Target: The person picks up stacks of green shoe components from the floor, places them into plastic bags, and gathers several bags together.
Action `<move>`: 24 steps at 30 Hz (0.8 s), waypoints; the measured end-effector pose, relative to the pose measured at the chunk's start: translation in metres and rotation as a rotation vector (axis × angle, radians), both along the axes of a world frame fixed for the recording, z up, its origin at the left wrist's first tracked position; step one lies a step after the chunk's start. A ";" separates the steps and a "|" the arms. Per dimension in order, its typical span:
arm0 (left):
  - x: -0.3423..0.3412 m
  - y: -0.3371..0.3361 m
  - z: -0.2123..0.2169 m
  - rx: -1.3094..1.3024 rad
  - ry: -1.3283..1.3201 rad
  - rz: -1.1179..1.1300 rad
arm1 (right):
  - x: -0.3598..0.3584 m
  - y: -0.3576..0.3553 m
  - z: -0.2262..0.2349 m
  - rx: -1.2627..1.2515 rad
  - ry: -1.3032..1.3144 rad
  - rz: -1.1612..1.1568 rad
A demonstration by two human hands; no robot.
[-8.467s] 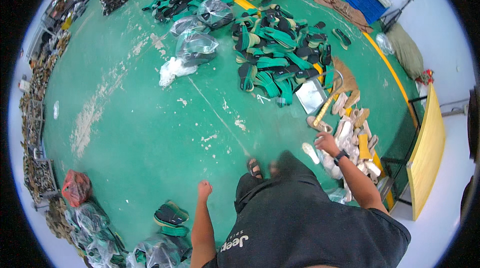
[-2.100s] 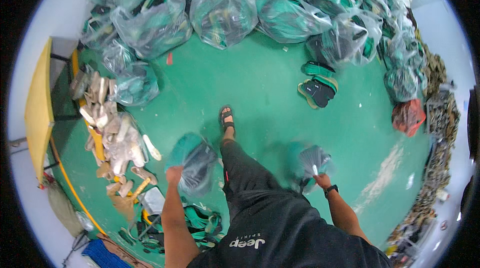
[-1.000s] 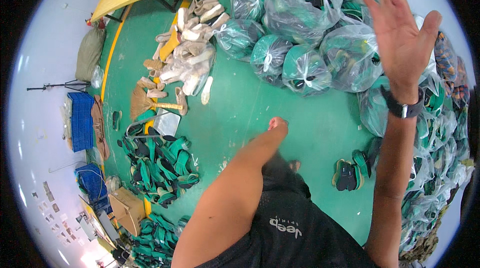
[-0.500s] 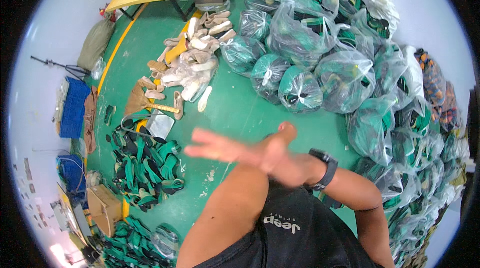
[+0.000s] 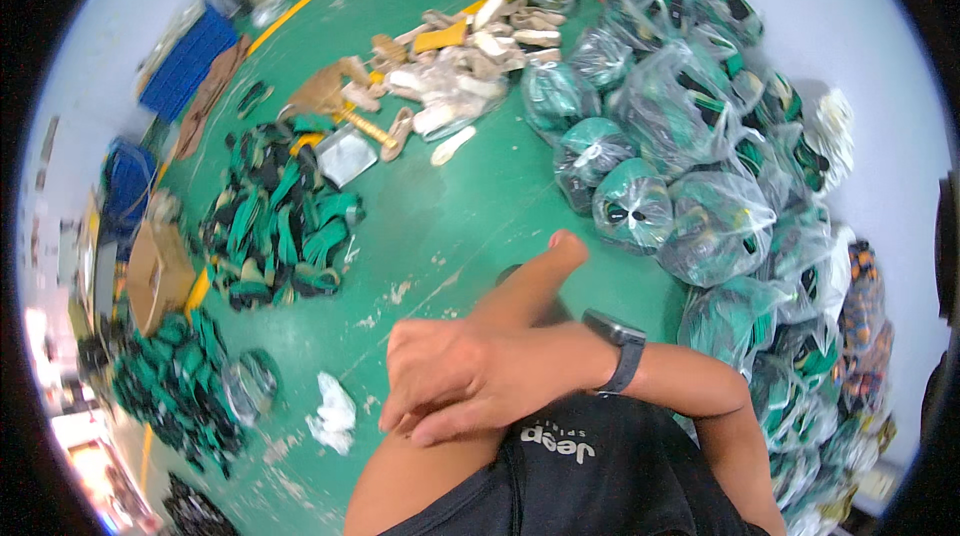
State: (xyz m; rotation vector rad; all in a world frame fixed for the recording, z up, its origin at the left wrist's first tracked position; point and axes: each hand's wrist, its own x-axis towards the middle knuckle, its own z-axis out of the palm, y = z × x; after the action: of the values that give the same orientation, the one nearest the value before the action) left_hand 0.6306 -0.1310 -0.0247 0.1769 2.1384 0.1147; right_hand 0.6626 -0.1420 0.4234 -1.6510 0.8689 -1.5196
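My right hand (image 5: 480, 376) lies over my bent left arm (image 5: 430, 471) near the elbow, its fingers curled down against the skin. A dark wristwatch (image 5: 620, 346) is on my right wrist. Beyond it my left forearm (image 5: 520, 286) stretches forward, partly covered by the right hand. Only the small rounded end of my left hand (image 5: 567, 248) shows, and its fingers cannot be made out. No loose object is visible in my right hand. My black printed garment (image 5: 620, 466) fills the lower middle.
Clear plastic bags of green and black pieces (image 5: 690, 106) are heaped along the right wall. Loose green-black pieces (image 5: 280, 216) form piles at left. Farther off lie beige shoes (image 5: 490, 46), a broom (image 5: 325, 86) and a dustpan (image 5: 346, 156). White plastic (image 5: 334, 414) lies on the green floor (image 5: 450, 226).
My right hand has gone from outstretched, blurred fingers to curled fingers on my left arm. The view has turned, bringing the white plastic on the floor into sight.
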 end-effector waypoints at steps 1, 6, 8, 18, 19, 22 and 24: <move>0.015 -0.004 0.002 0.007 0.020 0.085 | 0.026 -0.003 -0.004 -0.031 0.002 0.089; 0.112 -0.030 0.022 0.182 0.190 0.826 | 0.183 -0.001 -0.019 -0.143 -0.126 0.499; 0.176 -0.035 0.048 0.200 0.103 0.977 | 0.239 0.006 -0.023 -0.117 -0.191 0.630; 0.542 -0.093 0.014 0.034 0.315 1.195 | 0.446 -0.006 -0.011 -0.144 -0.071 0.806; 0.574 -0.097 0.004 0.040 0.345 1.266 | 0.453 -0.017 -0.028 -0.095 -0.121 0.808; 0.637 -0.113 0.013 0.121 0.487 1.597 | 0.425 -0.068 -0.128 0.505 0.151 0.675; 0.717 -0.115 -0.019 0.162 0.591 1.924 | 0.408 -0.089 -0.202 1.054 0.353 0.245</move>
State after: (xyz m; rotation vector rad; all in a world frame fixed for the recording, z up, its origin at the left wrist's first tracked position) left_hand 1.3474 -0.2461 -0.0437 -1.9667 2.0152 1.4212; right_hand 1.0704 -0.2311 0.2211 -1.1378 1.2885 -0.4109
